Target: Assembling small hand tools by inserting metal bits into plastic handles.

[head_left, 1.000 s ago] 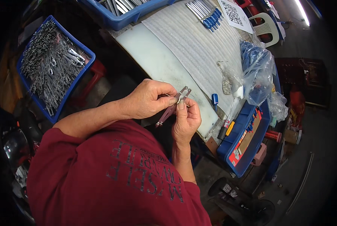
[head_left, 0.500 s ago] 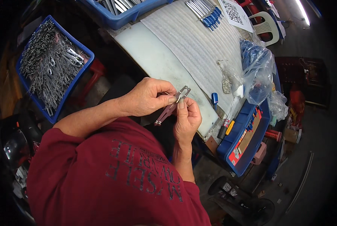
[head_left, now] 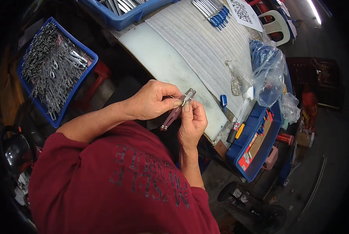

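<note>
My left hand (head_left: 153, 100) and my right hand (head_left: 193, 124) meet in front of my body, close to the table's near edge. Between them is a long, narrow, dull-brown metal piece (head_left: 173, 117), held at a slant. Its upper end splits into two arms with small holes, and small shiny round parts sit at its lower end. The left thumb and forefinger pinch it from the left. My right thumb presses near a small bright part (head_left: 185, 100) between the two arms; the fingertips hide how that part is joined.
A blue crate (head_left: 61, 117) of grey metal parts stands at left. The table (head_left: 155, 48) bears foam sheet, blue-handled tools (head_left: 218, 20), a blue-capped piece (head_left: 223, 100), a screwdriver (head_left: 233, 130), and a plastic bag (head_left: 270, 74). A blue bin (head_left: 242, 177) stands at right.
The two arms of the metal piece look slightly shifted, and my right thumb has moved a little along it. Both hands keep their grip; the surroundings shift slightly in view.
</note>
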The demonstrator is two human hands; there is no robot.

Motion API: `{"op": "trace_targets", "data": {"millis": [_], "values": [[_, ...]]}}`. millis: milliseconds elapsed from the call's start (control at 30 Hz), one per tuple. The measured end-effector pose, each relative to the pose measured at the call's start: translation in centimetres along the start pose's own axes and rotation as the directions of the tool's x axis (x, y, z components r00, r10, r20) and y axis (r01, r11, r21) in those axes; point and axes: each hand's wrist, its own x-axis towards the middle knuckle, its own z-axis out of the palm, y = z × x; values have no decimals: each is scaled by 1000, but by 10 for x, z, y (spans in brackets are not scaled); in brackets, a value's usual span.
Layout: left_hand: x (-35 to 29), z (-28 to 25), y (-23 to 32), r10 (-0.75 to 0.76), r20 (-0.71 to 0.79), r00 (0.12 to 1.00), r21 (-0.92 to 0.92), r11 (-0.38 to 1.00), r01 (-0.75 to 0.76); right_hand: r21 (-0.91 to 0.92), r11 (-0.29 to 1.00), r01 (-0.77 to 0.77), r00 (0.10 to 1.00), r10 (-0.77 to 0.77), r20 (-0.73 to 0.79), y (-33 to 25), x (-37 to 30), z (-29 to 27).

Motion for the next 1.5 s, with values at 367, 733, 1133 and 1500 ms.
{"op": "trace_targets", "data": {"millis": [367, 733, 1133, 1500], "values": [[2, -4, -2, -35, 56, 998, -55, 998, 38, 95, 995, -30, 997, 23, 69, -3, 2, -6], [-1, -5, 0, -86, 106, 991, -9, 996, 87, -103, 994, 25, 996, -16, 91, 2, 0, -6], [-4, 9, -15, -180, 46, 983, -132, 974, 184, 32, 999, -14, 1000, 15, -16, 8, -2, -4], [-3, 6, -12, -212, 86, 974, -201, 953, 225, -189, 981, 32, 996, -17, 85, 4, 5, -17]]}}
